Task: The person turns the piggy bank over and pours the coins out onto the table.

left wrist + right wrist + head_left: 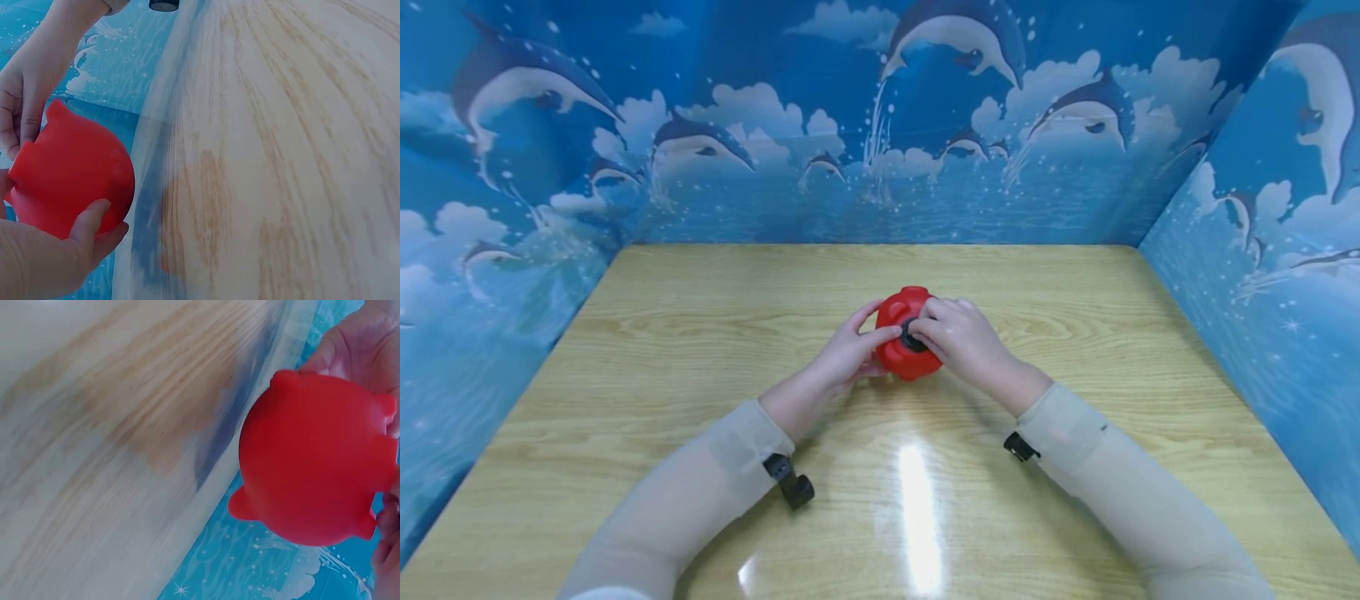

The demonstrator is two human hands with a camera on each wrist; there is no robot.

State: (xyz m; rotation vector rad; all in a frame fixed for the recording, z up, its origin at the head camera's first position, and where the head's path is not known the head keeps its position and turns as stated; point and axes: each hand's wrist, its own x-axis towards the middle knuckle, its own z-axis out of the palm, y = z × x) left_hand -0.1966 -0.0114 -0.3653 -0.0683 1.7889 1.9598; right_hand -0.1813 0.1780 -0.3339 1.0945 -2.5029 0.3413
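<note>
A round red piggy bank (910,365) with stubby bumps is held up over the middle of the table, its side with a black round stopper (912,337) turned towards the head camera. My left hand (848,352) grips it from the left, thumb lying across the front by the stopper and fingers spread round the side. At the stopper, the thumb and curled fingers of my right hand (966,340) pinch its edge. Both wrist views show the smooth red body (78,169) from the sides, and the stopper is hidden there.
The wood-grain table (700,333) has a glossy top with a bright light reflection in front. Blue dolphin-print walls (865,192) stand along its back and sides. A small black camera (790,482) is strapped on the left sleeve, and another black mount (1021,447) on the right.
</note>
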